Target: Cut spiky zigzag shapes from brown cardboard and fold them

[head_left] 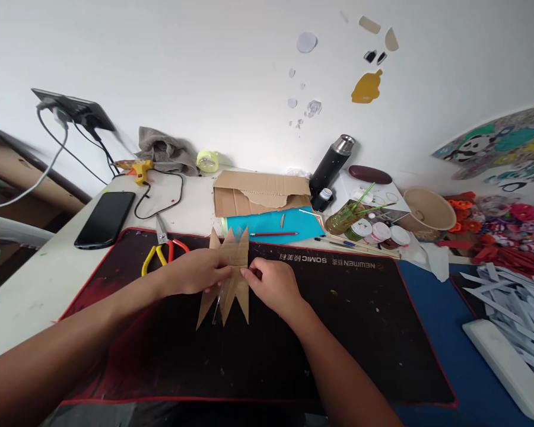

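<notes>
A piece of brown cardboard (237, 252) with pointed, zigzag ends is held above the black desk mat (347, 332). A strip of clear tape (218, 308) seems to run down its lower part. On the left side, my left hand (200, 270) grips the cardboard with its fingers closed. My right hand (273, 283) pinches the right edge near the middle, thumb close to the left hand's fingertips. Scissors (161, 249) with one yellow and one red handle lie left of the cardboard, near my left wrist.
Behind the mat are a phone (105, 219), a yellow glue gun (137, 169), a tape roll (207, 161), folded cardboard (262, 193), blue paper (271, 225) and a red pencil (273, 233). A black flask (331, 163), a brush jar (342, 219) and paper strips (511, 308) stand or lie rightward.
</notes>
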A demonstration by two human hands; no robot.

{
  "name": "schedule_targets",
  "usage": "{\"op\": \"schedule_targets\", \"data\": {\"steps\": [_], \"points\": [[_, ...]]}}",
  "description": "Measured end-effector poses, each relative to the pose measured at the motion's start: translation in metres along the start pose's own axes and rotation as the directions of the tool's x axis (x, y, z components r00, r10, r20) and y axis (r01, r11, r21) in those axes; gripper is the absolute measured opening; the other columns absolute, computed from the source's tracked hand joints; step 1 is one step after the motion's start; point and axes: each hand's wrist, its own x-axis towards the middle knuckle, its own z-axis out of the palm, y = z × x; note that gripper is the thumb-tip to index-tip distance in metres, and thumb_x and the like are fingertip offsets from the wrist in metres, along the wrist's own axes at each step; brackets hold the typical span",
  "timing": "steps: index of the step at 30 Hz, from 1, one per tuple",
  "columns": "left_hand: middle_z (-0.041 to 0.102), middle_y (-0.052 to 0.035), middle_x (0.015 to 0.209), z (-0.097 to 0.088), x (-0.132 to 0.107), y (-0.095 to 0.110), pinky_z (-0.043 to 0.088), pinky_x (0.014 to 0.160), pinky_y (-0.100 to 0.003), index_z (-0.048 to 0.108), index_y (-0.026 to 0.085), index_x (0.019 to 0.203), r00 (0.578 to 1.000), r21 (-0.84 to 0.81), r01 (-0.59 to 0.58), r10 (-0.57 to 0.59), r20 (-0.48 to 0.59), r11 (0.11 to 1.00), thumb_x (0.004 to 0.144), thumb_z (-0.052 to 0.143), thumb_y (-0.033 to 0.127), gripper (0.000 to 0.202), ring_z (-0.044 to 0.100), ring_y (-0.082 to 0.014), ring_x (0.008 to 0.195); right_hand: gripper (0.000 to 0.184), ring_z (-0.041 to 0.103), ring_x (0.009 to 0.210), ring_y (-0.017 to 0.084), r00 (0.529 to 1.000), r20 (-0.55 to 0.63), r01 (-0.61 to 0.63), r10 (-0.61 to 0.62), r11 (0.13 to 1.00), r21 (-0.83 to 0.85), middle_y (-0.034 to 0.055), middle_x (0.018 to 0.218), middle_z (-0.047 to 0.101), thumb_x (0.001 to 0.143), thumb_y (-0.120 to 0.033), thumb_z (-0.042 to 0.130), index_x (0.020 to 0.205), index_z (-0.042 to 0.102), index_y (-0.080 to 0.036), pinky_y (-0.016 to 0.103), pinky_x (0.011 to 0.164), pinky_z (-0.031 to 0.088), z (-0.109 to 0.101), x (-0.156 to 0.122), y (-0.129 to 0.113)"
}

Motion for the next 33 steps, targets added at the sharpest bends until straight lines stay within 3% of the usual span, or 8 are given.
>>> {"op": "schedule_targets", "data": {"steps": [4,11,15,33], "points": [[0.070,-0.0031,0.062,0.001,0.005,0.002,0.042,0.063,-0.030,0.059,0.023,0.065,0.999,0.028,0.043,-0.044,0.028,0.999,0.095,0.047,0.043,0.037,0.065,-0.0204,0.061,0.028,0.070,0.074,0.018,1.000,0.002,0.005,-0.005,1.000,0.003,0.0006,0.074,0.076,0.106,-0.042,0.069,0.087,0.076,-0.022,0.030,0.065,0.029,-0.001,0.000,0.000],[0.063,0.0003,0.055,0.002,0.005,0.001,0.042,0.053,-0.029,0.060,0.024,0.070,0.988,-0.174,0.142,-0.128,0.090,0.974,0.090,0.051,0.042,0.029,0.056,-0.0174,0.048,0.029,0.069,0.073,0.018,1.000,0.009,0.000,0.000,1.000,0.013,0.0000,0.073,0.075,0.107,-0.043,0.067,0.088,0.076,-0.023,0.031,0.065,0.028,-0.001,0.001,0.000],[0.062,0.0001,0.053,0.002,0.009,0.004,0.041,0.049,-0.029,0.061,0.023,0.070,0.982,-0.189,0.167,-0.147,0.117,0.968,0.087,0.053,0.040,0.026,0.053,-0.0168,0.044,0.028,0.068,0.073,0.018,1.000,0.016,0.010,-0.010,1.000,-0.001,0.0001,0.072,0.074,0.107,-0.042,0.067,0.088,0.076,-0.023,0.031,0.065,0.027,-0.001,-0.001,0.000],[0.060,-0.0015,0.049,0.011,0.020,0.009,0.045,0.047,-0.029,0.057,0.022,0.061,0.976,-0.175,0.201,-0.181,0.123,0.964,0.095,0.053,0.048,0.042,0.056,-0.0170,0.040,0.030,0.071,0.076,0.020,0.999,0.021,-0.040,0.040,0.999,0.009,0.0026,0.081,0.080,0.106,-0.043,0.067,0.087,0.078,-0.023,0.032,0.064,0.029,0.001,0.001,-0.004]]}}
